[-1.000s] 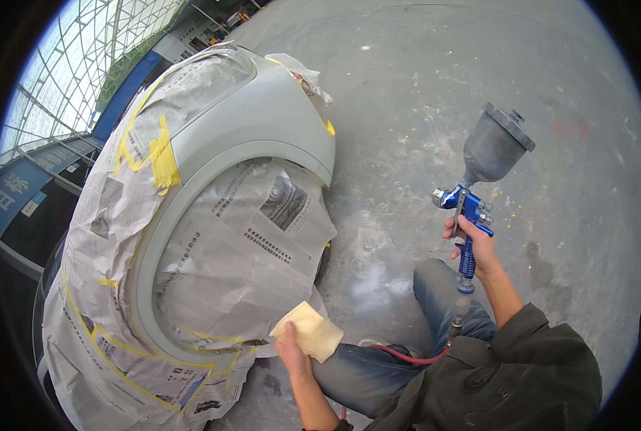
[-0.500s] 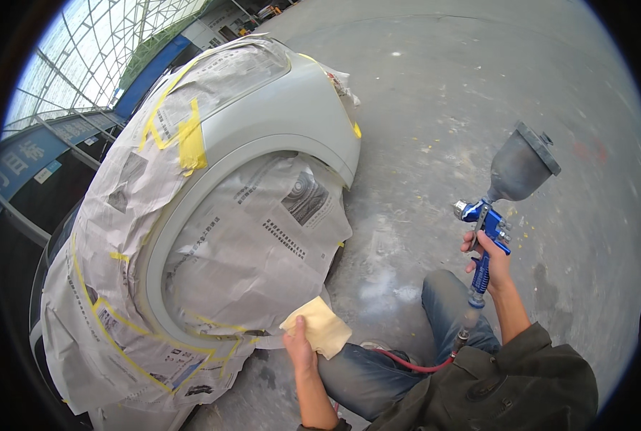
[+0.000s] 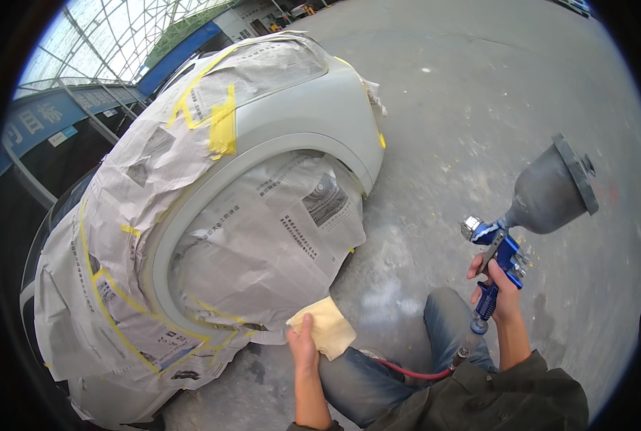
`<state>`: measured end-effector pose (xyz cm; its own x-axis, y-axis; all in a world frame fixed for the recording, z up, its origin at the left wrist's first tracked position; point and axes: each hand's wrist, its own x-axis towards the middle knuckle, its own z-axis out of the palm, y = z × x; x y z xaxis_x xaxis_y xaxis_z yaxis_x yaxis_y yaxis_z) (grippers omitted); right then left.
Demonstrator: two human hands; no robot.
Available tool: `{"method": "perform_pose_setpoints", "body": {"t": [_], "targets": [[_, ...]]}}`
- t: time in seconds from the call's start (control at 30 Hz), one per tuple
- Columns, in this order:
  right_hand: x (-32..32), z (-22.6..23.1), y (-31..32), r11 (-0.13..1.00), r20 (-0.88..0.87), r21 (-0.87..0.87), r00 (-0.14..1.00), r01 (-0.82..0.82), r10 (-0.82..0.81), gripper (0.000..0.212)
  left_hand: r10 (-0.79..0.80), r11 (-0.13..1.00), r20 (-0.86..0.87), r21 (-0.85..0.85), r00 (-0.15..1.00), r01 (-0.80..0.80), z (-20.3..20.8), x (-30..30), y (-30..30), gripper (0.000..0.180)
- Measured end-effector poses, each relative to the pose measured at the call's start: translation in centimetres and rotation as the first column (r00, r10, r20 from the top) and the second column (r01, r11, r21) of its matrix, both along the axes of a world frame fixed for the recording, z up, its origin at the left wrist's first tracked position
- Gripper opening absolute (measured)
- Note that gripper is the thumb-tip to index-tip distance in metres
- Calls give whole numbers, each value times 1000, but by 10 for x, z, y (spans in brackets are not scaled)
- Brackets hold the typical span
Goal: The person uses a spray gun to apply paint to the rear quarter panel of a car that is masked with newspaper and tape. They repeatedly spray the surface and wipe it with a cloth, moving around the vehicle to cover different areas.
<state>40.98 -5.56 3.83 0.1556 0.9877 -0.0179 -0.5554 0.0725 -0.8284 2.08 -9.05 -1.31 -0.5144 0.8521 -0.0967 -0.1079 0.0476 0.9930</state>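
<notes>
My right hand (image 3: 505,291) is wrapped round the blue handle of a paint spray gun (image 3: 503,251), with its dark cup (image 3: 550,190) on top, tilted to the right. The silver nozzle points left toward the car. In my left hand (image 3: 304,345) is a folded pale yellow cloth (image 3: 324,328), thumb on top, held above my knee. To the left stands a car's rear quarter, its light grey fender (image 3: 288,108) bare around the wheel arch. Newspaper masking (image 3: 263,237) covers the wheel opening, and yellow tape (image 3: 223,129) holds more sheets over the body.
A red air hose (image 3: 414,373) runs from the gun's lower end across my lap. My bent knees (image 3: 449,327) are close below the gun. Grey concrete floor (image 3: 435,93) stretches right and beyond the car. Blue panels and metal framing (image 3: 40,118) stand behind it at left.
The view has shifted, so the car sits slightly further right. The spray gun's cup leans more to the right. Both hands keep their hold on the gun and the cloth.
</notes>
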Motion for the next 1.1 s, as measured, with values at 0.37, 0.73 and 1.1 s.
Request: {"method": "perform_pose_setpoints", "body": {"t": [0.37, 0.73, 1.1], "targets": [[-16, 16, -9, 972, 23, 101, 978, -210, 209, 39, 15, 1000, 55, -15, 998, -14, 12, 10, -9, 23], [-22, -6, 1, 932, 137, 225, 957, -283, 257, 36, -30, 998, -32, -48, 999, 29, -11, 1, -6, 35], [-37, 4, 11, 898, 281, 191, 898, -397, 338, 41, -8, 1000, -71, 14, 997, 9, 1, 8, -7, 37]]}}
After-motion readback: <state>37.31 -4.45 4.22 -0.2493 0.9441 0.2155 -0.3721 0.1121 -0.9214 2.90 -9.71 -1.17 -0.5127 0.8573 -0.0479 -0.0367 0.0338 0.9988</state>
